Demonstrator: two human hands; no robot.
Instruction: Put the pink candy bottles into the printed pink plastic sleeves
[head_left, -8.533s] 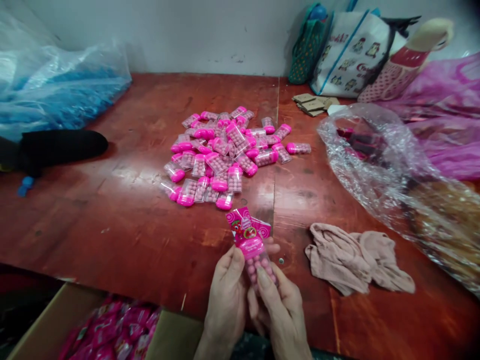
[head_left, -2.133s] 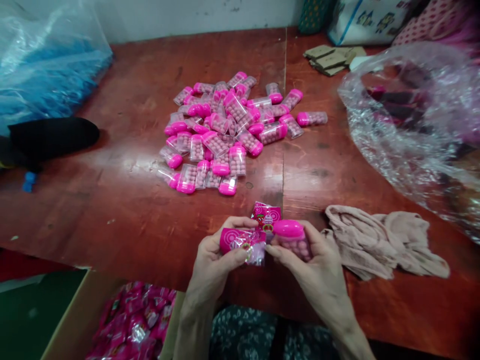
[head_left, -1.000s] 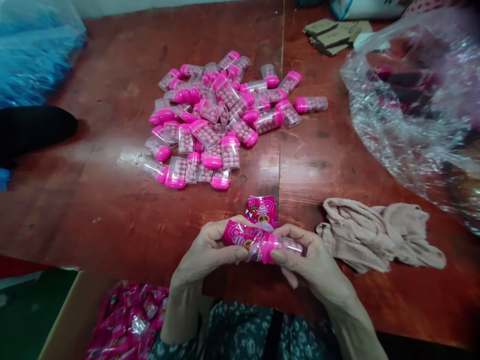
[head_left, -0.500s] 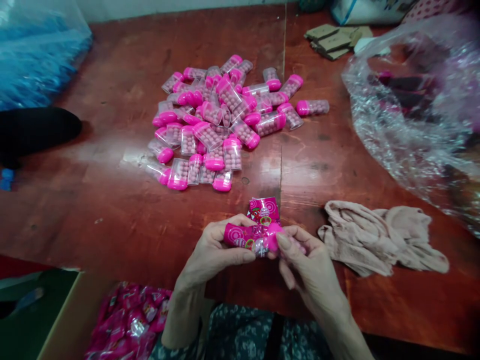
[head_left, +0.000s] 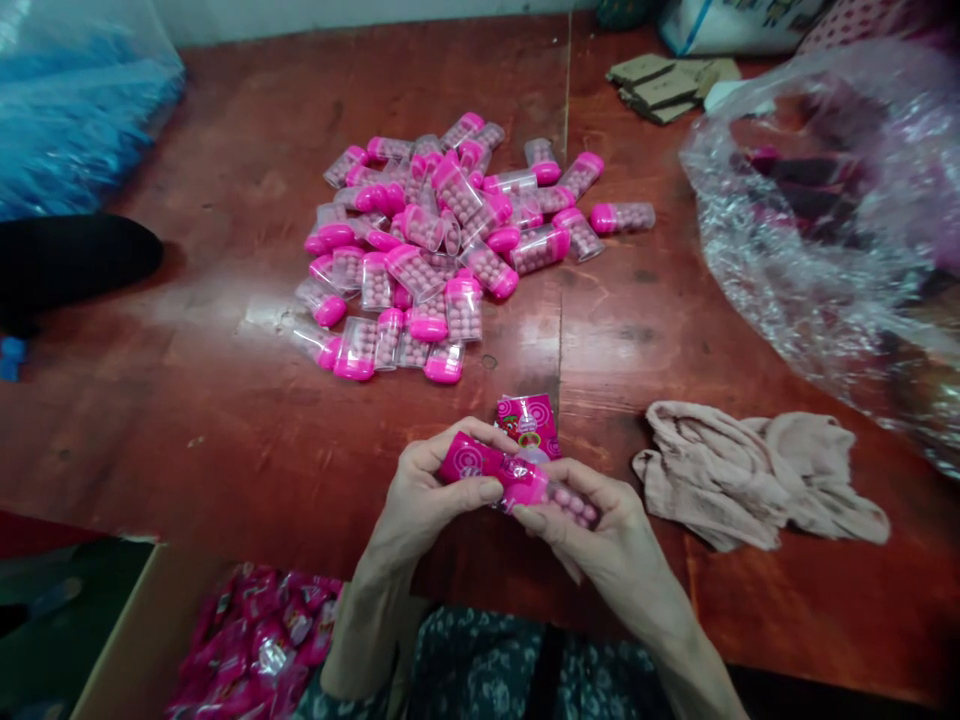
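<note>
My left hand [head_left: 420, 505] is closed on a printed magenta plastic sleeve [head_left: 472, 458], pinched between thumb and fingers. My right hand [head_left: 619, 520] grips a small clear candy container [head_left: 576, 503] with pale pink balls in it. The container's capped end is inside the sleeve's right end, and its clear end sticks out among my right fingers. Just behind my hands, flat printed sleeves [head_left: 529, 415] lie on the table, partly covered by my fingers. Farther back is a loose heap of similar candy containers [head_left: 457, 195] with bright pink caps.
A crumpled beige cloth [head_left: 750, 470] lies to the right. Beyond it spreads a clear plastic bag [head_left: 739, 230]. Cardboard pieces [head_left: 664, 85] lie at the back. On the left are a bag of blue items [head_left: 75, 120] and a black object [head_left: 79, 265]. Below, a cardboard box [head_left: 120, 630] holds magenta packs.
The pink cap has gone into the sleeve's open end. My right hand has turned, and the container now lies more in line with the sleeve, its balls showing.
</note>
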